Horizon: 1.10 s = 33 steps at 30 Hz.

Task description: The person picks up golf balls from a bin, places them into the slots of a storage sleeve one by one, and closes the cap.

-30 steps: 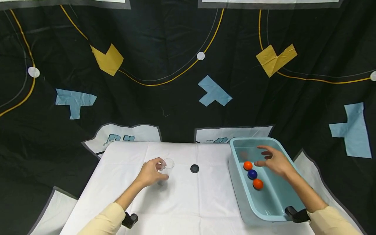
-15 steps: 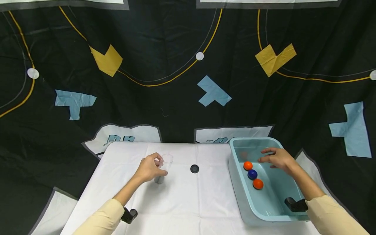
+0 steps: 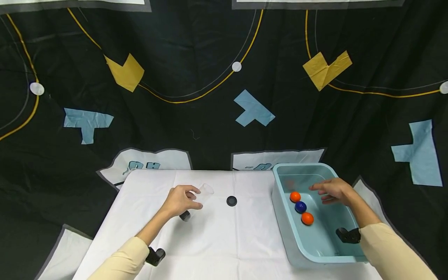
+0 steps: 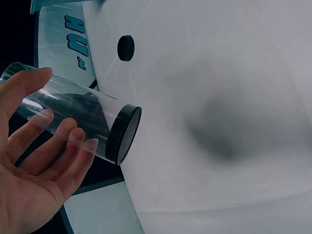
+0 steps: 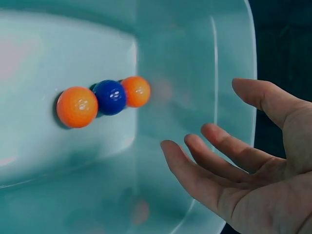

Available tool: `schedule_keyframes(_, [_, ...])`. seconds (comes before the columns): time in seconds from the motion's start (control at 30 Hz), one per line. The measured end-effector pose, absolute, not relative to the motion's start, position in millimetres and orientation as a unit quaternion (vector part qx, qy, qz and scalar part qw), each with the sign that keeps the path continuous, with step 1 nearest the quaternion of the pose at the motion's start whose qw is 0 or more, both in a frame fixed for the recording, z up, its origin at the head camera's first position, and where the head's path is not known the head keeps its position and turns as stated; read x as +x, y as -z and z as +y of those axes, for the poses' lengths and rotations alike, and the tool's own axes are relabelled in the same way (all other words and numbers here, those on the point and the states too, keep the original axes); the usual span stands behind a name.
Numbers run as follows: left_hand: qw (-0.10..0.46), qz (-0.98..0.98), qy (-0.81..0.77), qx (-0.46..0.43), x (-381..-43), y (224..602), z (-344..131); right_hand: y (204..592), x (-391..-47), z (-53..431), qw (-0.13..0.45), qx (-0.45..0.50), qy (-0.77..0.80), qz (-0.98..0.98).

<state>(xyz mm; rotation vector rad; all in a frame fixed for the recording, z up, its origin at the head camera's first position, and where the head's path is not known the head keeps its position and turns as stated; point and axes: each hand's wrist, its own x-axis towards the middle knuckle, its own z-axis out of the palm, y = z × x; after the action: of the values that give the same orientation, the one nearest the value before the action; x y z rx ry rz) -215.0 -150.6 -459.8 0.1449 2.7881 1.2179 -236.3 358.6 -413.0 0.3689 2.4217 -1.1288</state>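
Note:
My left hand [image 3: 179, 201] holds a clear plastic tube [image 4: 68, 92] above the white table, thumb on one side and fingers on the other. A black cap [image 4: 115, 139] closes the tube's lower end; its round top rim [image 3: 208, 189] leans right in the head view. A loose black disc-shaped lid [image 3: 231, 201] lies on the cloth to the right of that hand. Over the blue bin [image 3: 286, 225], my right hand [image 3: 334, 190] hovers with loosely spread fingers, touching nothing. Inside sit an orange ball [image 5: 77, 107], a blue ball [image 5: 110, 97] and another orange ball [image 5: 137, 91] in a row.
White cloth covers the table [image 3: 210, 241], and the bin stands at its right side. Behind it hangs a black curtain [image 3: 196, 132] with blue and yellow tape pieces. A black wrist mount [image 3: 155, 256] is strapped to the left arm, another [image 3: 348, 235] to the right.
The tube has tipped in my left hand, its capped bottom swinging left and its rim right. My right hand has drifted slightly nearer to me, still above the bin.

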Motion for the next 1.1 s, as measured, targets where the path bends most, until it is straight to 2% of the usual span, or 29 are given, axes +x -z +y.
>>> schedule_keyframes(0.27, [0.042, 0.915, -0.399, 0.051, -217.3, 460.5, -147.6, 432.9, -246.8, 364.0, 0.293, 0.159, 0.411, 0.848])
schedule_keyframes(0.53, [0.041, 0.912, -0.404, 0.055, -212.6, 466.9, -147.0, 454.5, -243.0, 365.8, 0.336, 0.195, 0.450, 0.804])
schedule_keyframes(1.1, [0.043, 0.915, -0.397, 0.055, -211.0, 470.5, -145.9, 492.6, -241.2, 365.7, 0.321, 0.261, 0.460, 0.785])
